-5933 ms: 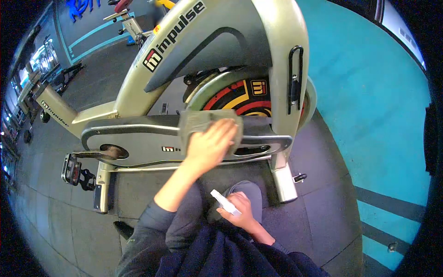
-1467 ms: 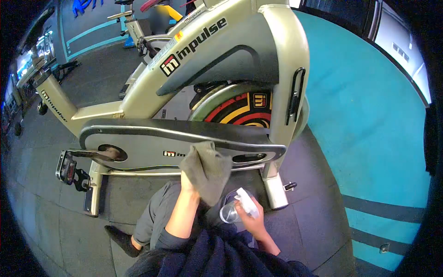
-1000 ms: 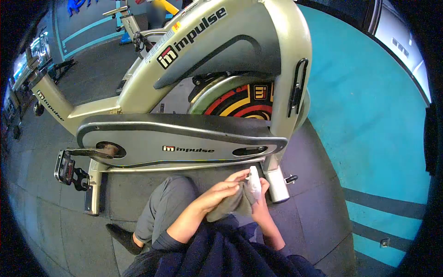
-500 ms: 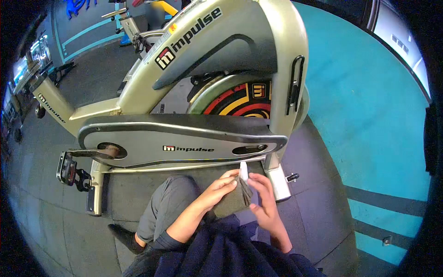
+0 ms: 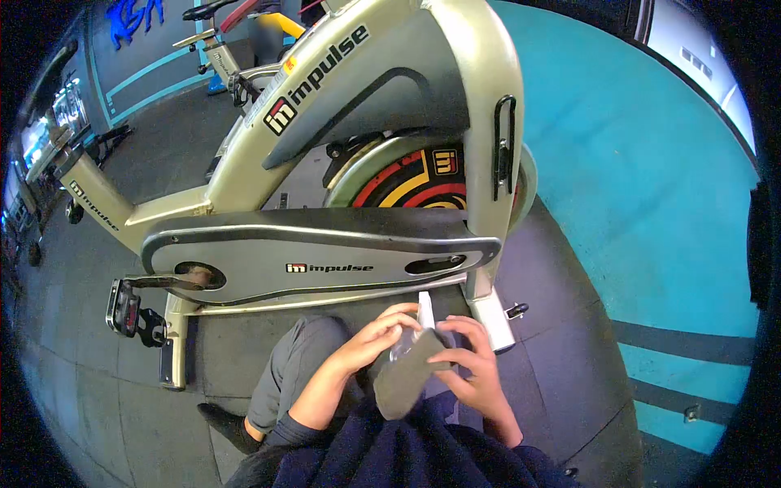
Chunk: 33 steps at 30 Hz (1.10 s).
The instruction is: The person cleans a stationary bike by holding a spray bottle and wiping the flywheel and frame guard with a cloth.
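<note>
A grey-green cloth [image 5: 407, 381] hangs between my hands, above my lap. My right hand [image 5: 472, 366] pinches its upper right part with thumb and fingers. My left hand [image 5: 370, 340] is closed at the cloth's upper left, beside some clear, shiny material [image 5: 400, 350]. A narrow white piece [image 5: 425, 311] sticks up between the fingertips of both hands; its lower end is hidden. Just beyond the hands stands a silver and grey exercise bike [image 5: 325, 259].
The bike's pedal [image 5: 124, 307] juts out at the left, and its rear foot [image 5: 490, 324] is close to my right hand. My bent leg [image 5: 301, 366] lies at the left. Another bike [image 5: 224, 61] stands behind. Turquoise floor [image 5: 618, 179] spreads right.
The cloth has turned and now hangs lower and longer. My right hand has closed on it, and clear material shows by my left fingers. The view has shifted slightly.
</note>
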Each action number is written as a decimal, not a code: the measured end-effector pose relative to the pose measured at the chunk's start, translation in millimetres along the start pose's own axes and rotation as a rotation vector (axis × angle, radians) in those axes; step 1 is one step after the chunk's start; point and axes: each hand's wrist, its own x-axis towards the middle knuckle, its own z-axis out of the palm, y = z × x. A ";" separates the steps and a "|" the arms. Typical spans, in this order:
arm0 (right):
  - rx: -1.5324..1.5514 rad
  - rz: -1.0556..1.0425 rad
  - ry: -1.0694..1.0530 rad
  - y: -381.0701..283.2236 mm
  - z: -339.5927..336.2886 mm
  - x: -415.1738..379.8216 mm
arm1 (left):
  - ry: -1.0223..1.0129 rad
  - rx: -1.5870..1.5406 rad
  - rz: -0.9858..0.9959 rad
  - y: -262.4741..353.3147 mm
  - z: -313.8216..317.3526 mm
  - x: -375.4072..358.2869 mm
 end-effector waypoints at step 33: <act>0.591 0.368 0.481 60.3 33.9 -30.6 | 0.502 0.583 0.225 -45.3 30.8 4.9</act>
